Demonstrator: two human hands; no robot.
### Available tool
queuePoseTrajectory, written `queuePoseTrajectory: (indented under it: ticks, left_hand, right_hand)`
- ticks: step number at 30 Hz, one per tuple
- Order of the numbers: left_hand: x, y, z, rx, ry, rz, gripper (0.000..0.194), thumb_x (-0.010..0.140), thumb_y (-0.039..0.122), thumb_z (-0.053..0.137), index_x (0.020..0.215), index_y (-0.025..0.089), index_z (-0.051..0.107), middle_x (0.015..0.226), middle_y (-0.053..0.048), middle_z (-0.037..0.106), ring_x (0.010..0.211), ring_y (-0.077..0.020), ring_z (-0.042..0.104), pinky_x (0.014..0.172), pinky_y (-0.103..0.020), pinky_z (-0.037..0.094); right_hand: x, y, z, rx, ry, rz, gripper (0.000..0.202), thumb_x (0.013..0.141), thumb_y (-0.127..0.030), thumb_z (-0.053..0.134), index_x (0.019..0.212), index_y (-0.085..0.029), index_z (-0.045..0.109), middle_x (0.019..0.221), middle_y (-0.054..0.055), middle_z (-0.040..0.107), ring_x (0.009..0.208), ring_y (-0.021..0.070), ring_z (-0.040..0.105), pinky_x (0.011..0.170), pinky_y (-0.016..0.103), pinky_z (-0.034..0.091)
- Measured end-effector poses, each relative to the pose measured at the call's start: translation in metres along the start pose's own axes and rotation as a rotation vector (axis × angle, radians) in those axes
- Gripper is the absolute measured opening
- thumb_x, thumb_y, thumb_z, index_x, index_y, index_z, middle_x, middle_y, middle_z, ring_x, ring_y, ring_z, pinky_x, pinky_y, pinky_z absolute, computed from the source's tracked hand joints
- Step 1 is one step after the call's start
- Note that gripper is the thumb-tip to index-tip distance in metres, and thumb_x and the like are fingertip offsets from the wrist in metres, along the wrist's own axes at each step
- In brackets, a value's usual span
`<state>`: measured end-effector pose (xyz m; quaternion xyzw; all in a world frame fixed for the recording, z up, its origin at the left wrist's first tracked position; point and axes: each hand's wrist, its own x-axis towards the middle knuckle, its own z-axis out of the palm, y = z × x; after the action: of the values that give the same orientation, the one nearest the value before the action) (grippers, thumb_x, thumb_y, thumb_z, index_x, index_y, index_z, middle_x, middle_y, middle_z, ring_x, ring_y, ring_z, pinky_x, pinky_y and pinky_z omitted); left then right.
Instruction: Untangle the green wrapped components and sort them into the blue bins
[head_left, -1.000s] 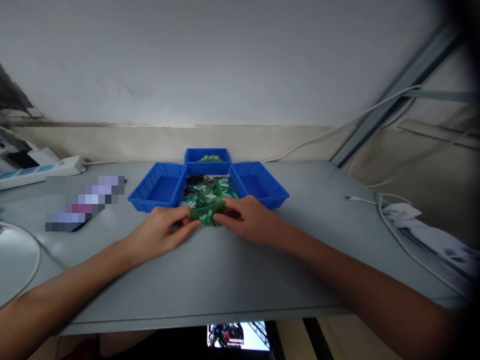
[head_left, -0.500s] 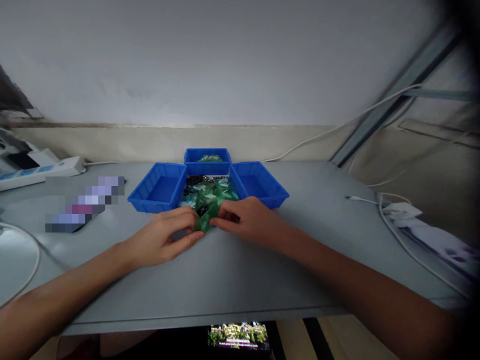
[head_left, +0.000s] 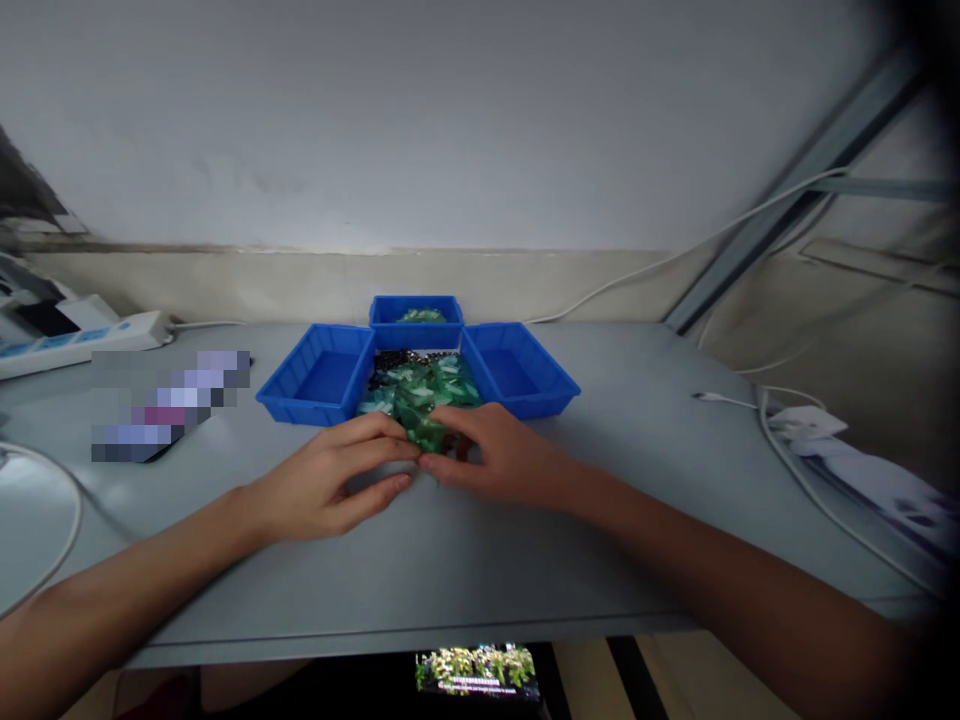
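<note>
Three blue trays bound the work: left tray [head_left: 307,411], right tray [head_left: 553,400] and rear tray [head_left: 416,337], the last with pale green pieces [head_left: 422,316] inside. Between them, on the grey table [head_left: 450,580], lies a pile of green translucent pieces [head_left: 431,385], with dark, shiny items [head_left: 394,360] at its back left.

Left hand [head_left: 341,475]: fingers extended to the near edge of the pile, thumb parted from them by a modest gap. Right hand [head_left: 495,455]: index finger curled over the pile's near right edge, thumb low, gap narrow; cannot tell whether a piece is pinched. Fingertips of both hands meet or nearly meet, and hide part of the pile's front.

Surroundings: power strip [head_left: 112,343] at far left; pixelated, phone-like object [head_left: 169,410] left of the left tray; white cable [head_left: 806,480] and white items [head_left: 862,470] at right, well apart from the hands.

Writing: lit screen [head_left: 476,668] below the table edge carries a caption line, too small to read. Markings on the pixelated object are obscured.
</note>
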<state>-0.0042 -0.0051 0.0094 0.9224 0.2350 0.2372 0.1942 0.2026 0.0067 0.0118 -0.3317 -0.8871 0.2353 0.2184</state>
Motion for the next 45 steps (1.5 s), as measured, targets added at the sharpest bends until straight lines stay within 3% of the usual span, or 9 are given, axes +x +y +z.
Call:
queuePoseTrajectory:
  ticks: [3, 7, 10, 12, 14, 17, 26, 45]
  left_hand:
    - [0.001, -0.002, 0.001, 0.037, 0.052, -0.053, 0.019, 0.083, 0.017, 0.043, 0.099, 0.016, 0.053, 0.095, -0.005, 0.051, 0.089, -0.0134, 0.049, 0.078, -0.026, 0.043]
    - [0.002, -0.006, 0.003, 0.033, 0.155, -0.226, 0.012, 0.082, 0.025, 0.046, 0.086, 0.015, 0.050, 0.082, -0.003, 0.053, 0.074, -0.0119, 0.052, 0.063, -0.023, 0.045]
    - [0.002, -0.009, 0.005, -0.009, 0.212, -0.281, 0.019, 0.081, 0.028, 0.048, 0.095, 0.015, 0.044, 0.078, -0.001, 0.054, 0.067, -0.0103, 0.053, 0.057, -0.020, 0.045]
    - [0.002, -0.010, 0.006, 0.014, 0.193, -0.279, 0.021, 0.081, 0.028, 0.048, 0.097, 0.015, 0.044, 0.073, 0.001, 0.055, 0.063, -0.0094, 0.053, 0.054, -0.018, 0.044]
    - [0.002, -0.009, 0.005, 0.086, 0.140, -0.263, 0.014, 0.082, 0.028, 0.046, 0.081, 0.014, 0.049, 0.063, 0.003, 0.052, 0.056, -0.0081, 0.049, 0.050, -0.017, 0.039]
    - [0.002, -0.008, 0.004, 0.162, 0.105, -0.230, 0.026, 0.084, 0.026, 0.043, 0.061, 0.014, 0.044, 0.054, 0.004, 0.044, 0.049, -0.0065, 0.042, 0.047, -0.017, 0.033]
    - [0.001, -0.010, 0.004, 0.166, 0.095, -0.203, 0.026, 0.085, 0.025, 0.042, 0.062, 0.014, 0.045, 0.053, 0.004, 0.042, 0.047, -0.0065, 0.041, 0.046, -0.018, 0.031]
    - [0.000, -0.007, 0.005, 0.156, 0.118, -0.193, 0.027, 0.084, 0.026, 0.044, 0.060, 0.014, 0.045, 0.051, 0.005, 0.041, 0.046, -0.0053, 0.040, 0.043, -0.016, 0.030]
  right_hand:
    - [0.000, 0.003, 0.000, -0.071, 0.056, 0.033, 0.010, 0.075, -0.021, 0.048, 0.082, -0.016, 0.051, 0.057, -0.005, 0.049, 0.050, 0.0071, 0.044, 0.049, 0.020, 0.029]
    - [0.000, 0.005, -0.003, -0.069, 0.068, 0.057, 0.012, 0.073, -0.019, 0.047, 0.083, -0.015, 0.053, 0.055, -0.005, 0.047, 0.049, 0.0069, 0.042, 0.047, 0.020, 0.027]
    - [-0.001, 0.002, -0.004, -0.039, 0.030, 0.031, 0.012, 0.073, -0.018, 0.047, 0.084, -0.016, 0.053, 0.054, -0.006, 0.045, 0.047, 0.0062, 0.040, 0.046, 0.019, 0.025]
    - [-0.001, 0.001, -0.003, -0.031, 0.005, 0.028, 0.013, 0.073, -0.017, 0.046, 0.085, -0.016, 0.053, 0.054, -0.006, 0.047, 0.047, 0.0062, 0.041, 0.047, 0.019, 0.025]
    - [0.000, 0.002, -0.002, -0.036, 0.002, 0.047, 0.015, 0.074, -0.018, 0.046, 0.087, -0.017, 0.053, 0.054, -0.005, 0.047, 0.048, 0.0065, 0.041, 0.047, 0.019, 0.025]
    - [0.001, 0.005, -0.001, -0.065, 0.035, 0.087, 0.015, 0.077, -0.023, 0.045, 0.087, -0.016, 0.054, 0.055, -0.005, 0.048, 0.048, 0.0071, 0.041, 0.047, 0.020, 0.025]
    - [0.002, 0.005, -0.001, -0.085, 0.022, 0.127, 0.025, 0.081, -0.039, 0.042, 0.071, -0.017, 0.048, 0.051, -0.005, 0.044, 0.047, 0.0068, 0.038, 0.046, 0.021, 0.022]
    - [0.001, 0.004, 0.000, -0.152, 0.052, 0.109, 0.031, 0.079, -0.042, 0.043, 0.062, -0.017, 0.044, 0.047, -0.005, 0.042, 0.044, 0.0059, 0.036, 0.044, 0.021, 0.020]
